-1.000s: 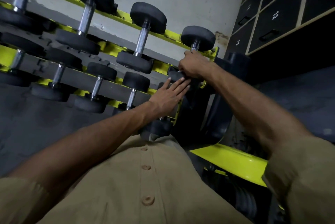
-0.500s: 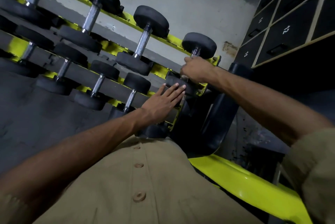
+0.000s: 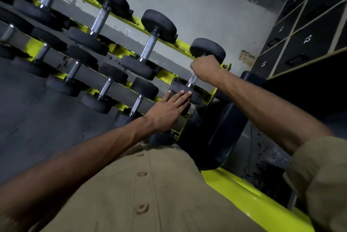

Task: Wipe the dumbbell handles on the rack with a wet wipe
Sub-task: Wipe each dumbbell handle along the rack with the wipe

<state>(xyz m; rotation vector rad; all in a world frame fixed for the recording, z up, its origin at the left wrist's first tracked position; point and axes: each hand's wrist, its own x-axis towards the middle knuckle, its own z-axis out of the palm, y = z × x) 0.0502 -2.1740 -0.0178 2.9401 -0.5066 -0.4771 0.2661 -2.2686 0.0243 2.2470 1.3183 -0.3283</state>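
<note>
While right hand (image 3: 203, 67) grips end dumbbell handle (image 3: 192, 81) (rack's edge) | left hand (image 3: 167, 112) fingers flat

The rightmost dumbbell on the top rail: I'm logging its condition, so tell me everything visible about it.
The rightmost dumbbell has two round matte black heads, rubber by the look, and a bright knurled metal handle. It lies across the yellow rack. The right hand grips the handle's upper part; the left hand lies flat against the lower head. No wipe shows.

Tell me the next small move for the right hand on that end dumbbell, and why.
Probably slide the right hand down the handle: it grips the upper part near the far head, bare metal shows below it, and the left hand rests flat on the near head, steadying it.
</note>
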